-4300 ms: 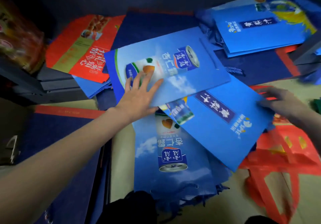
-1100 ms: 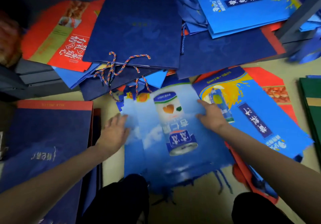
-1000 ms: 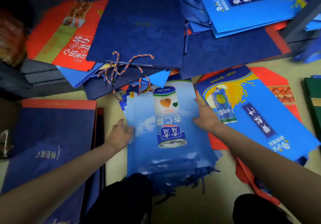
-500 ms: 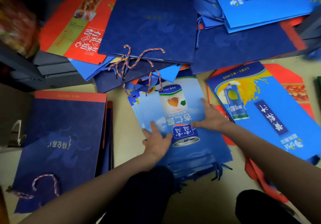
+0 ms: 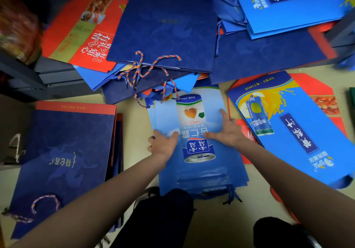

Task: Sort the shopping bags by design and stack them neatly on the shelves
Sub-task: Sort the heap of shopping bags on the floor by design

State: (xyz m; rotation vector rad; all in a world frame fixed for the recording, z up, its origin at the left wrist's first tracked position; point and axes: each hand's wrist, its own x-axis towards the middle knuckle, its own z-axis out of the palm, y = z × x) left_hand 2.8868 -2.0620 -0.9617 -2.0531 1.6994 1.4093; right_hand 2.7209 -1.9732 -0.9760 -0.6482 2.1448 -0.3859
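A stack of light blue almond-drink bags [image 5: 194, 142] lies flat on the floor at the centre of the view. Its long axis runs from 12 to 6 o'clock, tilted slightly towards 11. The printed can reads upside down to the viewer, and the cord handles [image 5: 228, 194] trail out at the 6 o'clock end, partly hidden by a dark knee [image 5: 163, 219].

The left hand [image 5: 163, 145] grips the stack's 9 o'clock edge, thumb on top and fingers curled under and out of sight. The right hand [image 5: 226, 132] lies on the 3 o'clock side with fingers spread nearly straight, pressing on the top bag. How many bags the stack holds cannot be told; only a few offset edges show at its 10 o'clock corner.

At 3 o'clock a bright blue juice bag [image 5: 299, 132] lies diagonally, long axis from 11 to 5 o'clock, covering most of a red bag [image 5: 322, 94]. At 9 o'clock a navy bag with a red band [image 5: 63, 161] lies on more of its kind. Near 12 o'clock a navy bag with a twisted rope handle [image 5: 165, 28] overlaps a red and green bag [image 5: 82, 32] at 10 o'clock. At 1 o'clock a pile of bright blue bags [image 5: 288, 11] is cut off by the frame edge. The object at far 9–10 o'clock is blurred and hard to make out.
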